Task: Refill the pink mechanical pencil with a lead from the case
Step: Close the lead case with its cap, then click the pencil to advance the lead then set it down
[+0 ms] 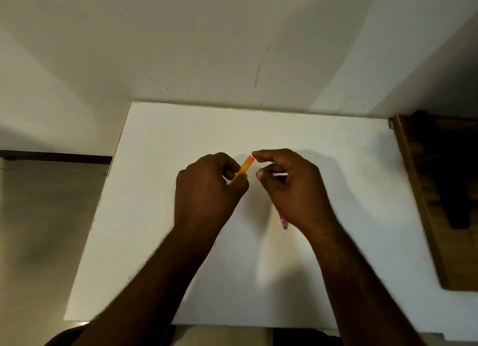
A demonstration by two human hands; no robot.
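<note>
The left hand (208,184) is curled into a loose fist around a slim orange lead case (242,169), which juts up and to the right from between its thumb and fingers, with the darker orange cap end toward the other hand. The right hand (287,187) hangs just beside it, its forefinger reaching out so that the tip touches or nearly touches the cap end of the case, while its thumb sits lower and apart from the forefinger. The same hand grips the pink mechanical pencil (282,220) against its palm under the bent fingers: a short pink stretch shows between the fingers, and the lower end of the pencil pokes out below the heel of the hand, pointing down toward the person. Whether a lead is pinched between the fingertips is too small to tell. Both hands are held above a white table (160,242) whose far edge meets a pale wall (207,48). A wooden panel (424,203) stands at the table's right side.
</note>
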